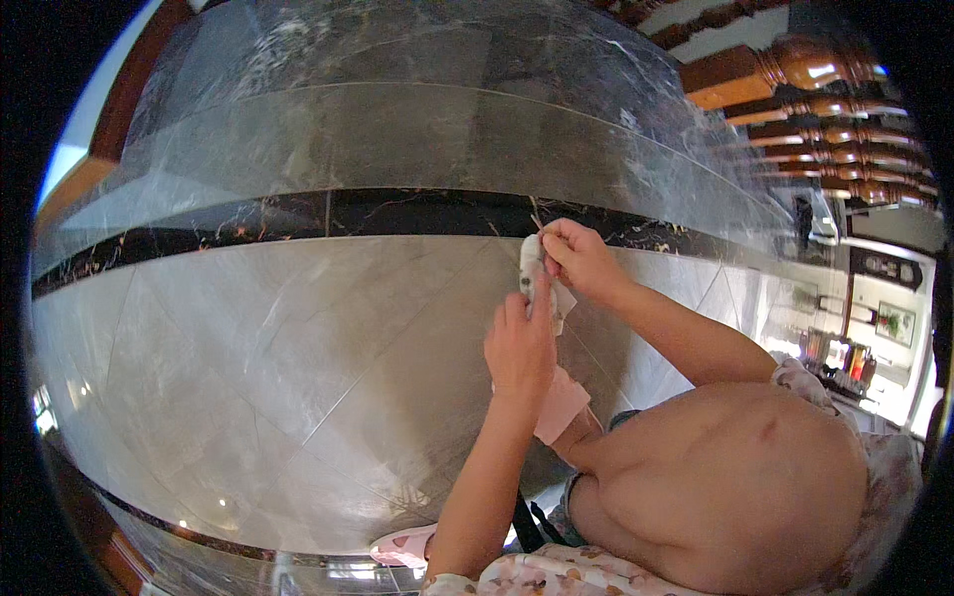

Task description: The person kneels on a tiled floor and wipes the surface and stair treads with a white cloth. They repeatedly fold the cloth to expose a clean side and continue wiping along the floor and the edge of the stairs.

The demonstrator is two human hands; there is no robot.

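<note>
My left hand (522, 350) is around the lower part of a slim white object with dark spots (528, 261), its index finger lying along it. My right hand (585, 257) is at the upper end of that object, with thumb and fingers pinched together. A thin pale strip or stick (535, 214) rises from this pinch; its exact kind is too small to tell. Beside my left hand, a pale flat piece (566, 304) shows behind the white object. Below the hands, a pink covering (563, 407) is on the end of my bare lower leg.
Grey marble-look tiles (298, 357) spread to the left, edged by a black marble strip (417, 212). A pink shoe (402, 546) is at the lower edge. Turned wooden balusters (827, 141) stand at upper right. My bent knee (753, 477) fills the lower right.
</note>
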